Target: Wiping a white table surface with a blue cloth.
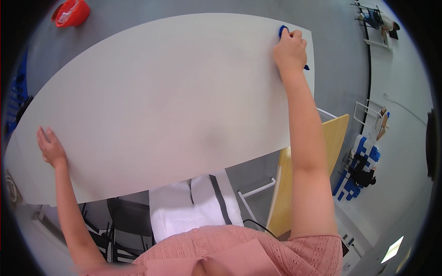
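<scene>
My right hand (pixel 291 50) is closed over a dark blue cloth (pixel 283 30), its fingers curled and bunched around it; the cloth lies at the far right corner of the big white tabletop (pixel 165 87), one bit of it poking out ahead of my fingers and another showing beside my wrist, the rest hidden under my hand; my right arm is stretched well forward to get there; my left hand (pixel 51 148) is empty, set palm down near the left end of the same tabletop, fingers extended and well apart from the cloth; the tabletop's far edge curves in a long arc, and past it, at the upper left, a red bucket (pixel 73 14) sits on the grey floor (pixel 129 16); below the near edge I see a black chair (pixel 131 216) to my left, and a pale wooden board (pixel 335 138) stands tilted, partly behind my right arm; I wear a pink top (pixel 207 241).
</scene>
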`<state>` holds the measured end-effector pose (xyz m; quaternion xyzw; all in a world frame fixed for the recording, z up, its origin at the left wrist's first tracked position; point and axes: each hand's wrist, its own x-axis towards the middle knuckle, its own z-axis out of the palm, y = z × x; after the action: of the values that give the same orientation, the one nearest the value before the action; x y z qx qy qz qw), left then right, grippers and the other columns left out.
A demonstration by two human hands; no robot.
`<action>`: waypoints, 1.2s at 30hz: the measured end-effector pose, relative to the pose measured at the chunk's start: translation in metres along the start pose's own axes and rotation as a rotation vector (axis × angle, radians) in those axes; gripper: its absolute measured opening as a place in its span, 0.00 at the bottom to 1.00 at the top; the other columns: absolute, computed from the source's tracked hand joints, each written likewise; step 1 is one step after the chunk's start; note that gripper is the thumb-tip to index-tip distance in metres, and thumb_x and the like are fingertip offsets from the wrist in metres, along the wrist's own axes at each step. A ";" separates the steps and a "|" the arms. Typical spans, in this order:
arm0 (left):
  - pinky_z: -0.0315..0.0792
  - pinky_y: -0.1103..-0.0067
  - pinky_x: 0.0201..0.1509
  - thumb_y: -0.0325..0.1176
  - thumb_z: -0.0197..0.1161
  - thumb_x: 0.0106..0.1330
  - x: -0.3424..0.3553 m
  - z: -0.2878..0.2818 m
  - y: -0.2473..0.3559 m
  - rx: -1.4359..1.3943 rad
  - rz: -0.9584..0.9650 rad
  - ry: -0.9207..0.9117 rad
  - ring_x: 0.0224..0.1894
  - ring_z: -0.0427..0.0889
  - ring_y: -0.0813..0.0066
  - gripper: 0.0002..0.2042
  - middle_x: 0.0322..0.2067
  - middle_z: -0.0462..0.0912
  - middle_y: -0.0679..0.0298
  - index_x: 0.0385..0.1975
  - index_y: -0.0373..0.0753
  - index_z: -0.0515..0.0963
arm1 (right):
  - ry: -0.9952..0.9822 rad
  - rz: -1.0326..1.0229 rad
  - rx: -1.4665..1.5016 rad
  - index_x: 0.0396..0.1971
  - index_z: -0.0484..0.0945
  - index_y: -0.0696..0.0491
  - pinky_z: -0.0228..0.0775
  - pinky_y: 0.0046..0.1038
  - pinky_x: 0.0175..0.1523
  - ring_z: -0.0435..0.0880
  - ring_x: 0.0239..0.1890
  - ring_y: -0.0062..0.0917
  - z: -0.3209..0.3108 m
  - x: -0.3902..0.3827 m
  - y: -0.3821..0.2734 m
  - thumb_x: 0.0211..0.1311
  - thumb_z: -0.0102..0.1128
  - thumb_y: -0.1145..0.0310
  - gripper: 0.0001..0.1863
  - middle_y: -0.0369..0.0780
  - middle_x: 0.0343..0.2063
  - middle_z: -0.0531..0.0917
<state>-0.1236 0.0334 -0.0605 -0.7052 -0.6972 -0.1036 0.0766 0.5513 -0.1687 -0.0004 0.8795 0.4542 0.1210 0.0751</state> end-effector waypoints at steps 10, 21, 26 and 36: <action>0.51 0.57 0.70 0.60 0.41 0.71 -0.003 -0.003 0.005 0.067 -0.024 -0.007 0.71 0.58 0.68 0.29 0.69 0.62 0.68 0.67 0.54 0.64 | 0.039 -0.120 0.070 0.45 0.76 0.58 0.77 0.32 0.41 0.75 0.45 0.38 0.001 -0.020 -0.033 0.55 0.55 0.75 0.16 0.43 0.44 0.73; 0.50 0.59 0.71 0.60 0.41 0.71 -0.004 -0.008 0.010 0.035 -0.033 -0.008 0.71 0.58 0.68 0.29 0.69 0.61 0.67 0.67 0.53 0.64 | 0.185 -0.301 0.182 0.42 0.78 0.58 0.72 0.29 0.29 0.74 0.36 0.34 -0.019 -0.053 -0.080 0.50 0.57 0.76 0.16 0.39 0.35 0.74; 0.49 0.58 0.71 0.60 0.41 0.71 -0.004 -0.007 0.013 0.035 -0.047 -0.018 0.71 0.58 0.68 0.29 0.69 0.60 0.68 0.67 0.54 0.64 | 0.257 -0.405 0.181 0.42 0.81 0.58 0.66 0.25 0.26 0.73 0.32 0.30 -0.026 -0.052 -0.090 0.47 0.58 0.77 0.18 0.38 0.33 0.75; 0.48 0.56 0.71 0.60 0.41 0.71 -0.005 -0.006 0.013 0.044 -0.035 -0.007 0.72 0.57 0.68 0.29 0.69 0.61 0.68 0.67 0.55 0.63 | 0.207 -0.465 0.191 0.43 0.80 0.60 0.68 0.26 0.31 0.74 0.34 0.30 -0.030 -0.071 -0.088 0.45 0.59 0.79 0.20 0.39 0.35 0.75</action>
<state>-0.1113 0.0267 -0.0559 -0.6915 -0.7117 -0.0872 0.0877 0.4349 -0.1753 -0.0027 0.7377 0.6584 0.1466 -0.0293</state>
